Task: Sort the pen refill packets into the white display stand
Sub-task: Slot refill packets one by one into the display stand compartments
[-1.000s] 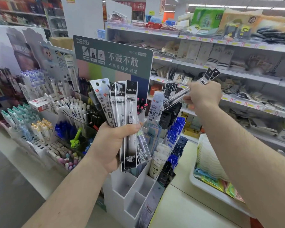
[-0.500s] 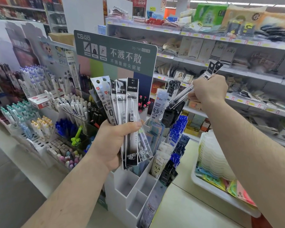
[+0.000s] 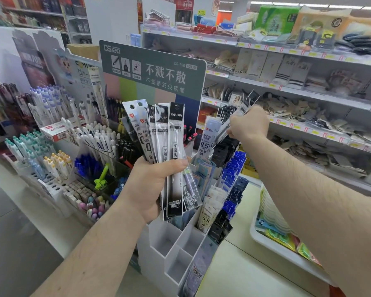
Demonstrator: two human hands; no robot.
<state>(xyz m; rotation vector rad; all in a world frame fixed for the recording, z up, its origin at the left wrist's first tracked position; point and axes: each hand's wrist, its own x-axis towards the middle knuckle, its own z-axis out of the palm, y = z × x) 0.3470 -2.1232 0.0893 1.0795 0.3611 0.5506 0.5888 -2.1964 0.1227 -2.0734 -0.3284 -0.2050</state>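
Observation:
My left hand [image 3: 152, 185] grips a fanned bunch of pen refill packets [image 3: 159, 133], black and white ones, held upright in front of the white display stand [image 3: 171, 249]. The stand's near compartments are bare; its far ones hold blue, black and white packets. My right hand [image 3: 250, 124] is stretched out over the stand's far end, closed on a couple of slim refill packets [image 3: 245, 103] that slant down-left toward a column of black packets [image 3: 225, 113].
A grey-green sign board [image 3: 152, 71] stands behind the stand. Pen racks [image 3: 51, 151] fill the left side. A white tray [image 3: 272, 243] with colourful items sits on the counter at right. Store shelves [image 3: 298, 91] run behind.
My right hand with its packets has moved down and left, closer to the stand's far compartments. My left hand holds its bunch in about the same place.

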